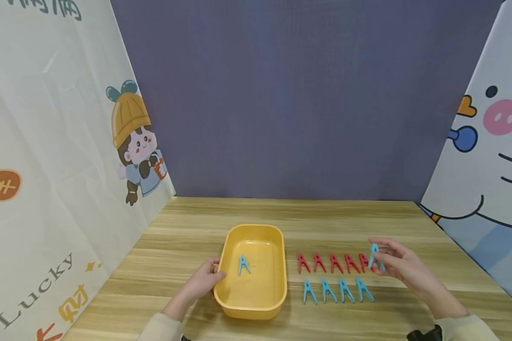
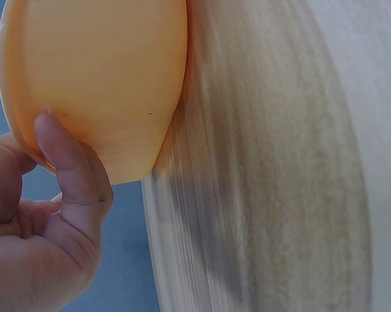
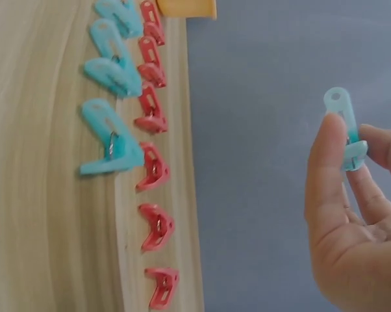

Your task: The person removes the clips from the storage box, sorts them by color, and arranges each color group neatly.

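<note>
At the left wall of a yellow plastic tray (image 1: 256, 313), my left hand (image 1: 199, 285) grips the rim, thumb inside and fingers outside. One light blue clothespin (image 1: 243, 264) lies in the tray. My right hand (image 1: 405, 269) pinches another light blue clothespin (image 3: 340, 104) between thumb and fingers, raised above the table at the right end of the rows. Beneath and left of that hand runs a row of several red clothespins (image 1: 334, 264), the rightmost partly hidden behind the hand. Nearer to me is a row of several blue clothespins (image 1: 327, 291).
The wood-grain table (image 1: 153, 279) extends around the tray and rows. A dark grey-blue panel (image 1: 281, 104) rises along its back edge, and printed cloth walls flank it, with a cartoon child (image 1: 138, 147) on the left one.
</note>
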`<state>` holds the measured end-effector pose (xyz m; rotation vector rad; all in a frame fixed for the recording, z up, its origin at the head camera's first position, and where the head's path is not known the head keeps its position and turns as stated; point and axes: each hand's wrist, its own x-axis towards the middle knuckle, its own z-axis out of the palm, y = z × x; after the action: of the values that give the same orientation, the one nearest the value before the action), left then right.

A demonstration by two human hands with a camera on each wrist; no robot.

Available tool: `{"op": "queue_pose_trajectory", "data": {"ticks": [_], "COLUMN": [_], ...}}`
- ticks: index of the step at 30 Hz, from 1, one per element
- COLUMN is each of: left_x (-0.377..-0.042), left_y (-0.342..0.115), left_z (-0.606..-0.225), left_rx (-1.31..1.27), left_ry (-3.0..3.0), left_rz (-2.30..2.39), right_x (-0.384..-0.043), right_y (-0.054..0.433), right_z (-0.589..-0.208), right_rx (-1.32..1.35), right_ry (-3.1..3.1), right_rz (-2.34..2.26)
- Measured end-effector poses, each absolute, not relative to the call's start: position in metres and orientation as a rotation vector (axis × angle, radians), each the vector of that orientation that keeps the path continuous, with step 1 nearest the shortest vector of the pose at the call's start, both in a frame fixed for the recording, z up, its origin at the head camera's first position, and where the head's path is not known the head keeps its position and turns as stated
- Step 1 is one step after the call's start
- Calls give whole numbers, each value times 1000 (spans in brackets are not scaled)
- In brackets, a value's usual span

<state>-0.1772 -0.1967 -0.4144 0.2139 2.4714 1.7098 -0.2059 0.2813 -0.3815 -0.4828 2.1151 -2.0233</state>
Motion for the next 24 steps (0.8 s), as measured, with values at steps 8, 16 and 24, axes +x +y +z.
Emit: {"op": "queue_pose_trajectory", "data": {"ticks": [8,16,24], "left_x": [-178,-177,-178], "left_y": [-197,-195,-192], "left_z": [-415,-415,-416], "left_rx": [201,179,196], "left_ry": [2480,2492,2496], "left_rz": [1701,1700,1712], "right_x": [-209,-212,-215], "right_y": [293,302,311], "right_z": [-390,-402,-411], "right_rx": [-429,-376,-356], "right_ry": [2146,2163,2118], "right_rz": [-1927,-1887,-1875]}}
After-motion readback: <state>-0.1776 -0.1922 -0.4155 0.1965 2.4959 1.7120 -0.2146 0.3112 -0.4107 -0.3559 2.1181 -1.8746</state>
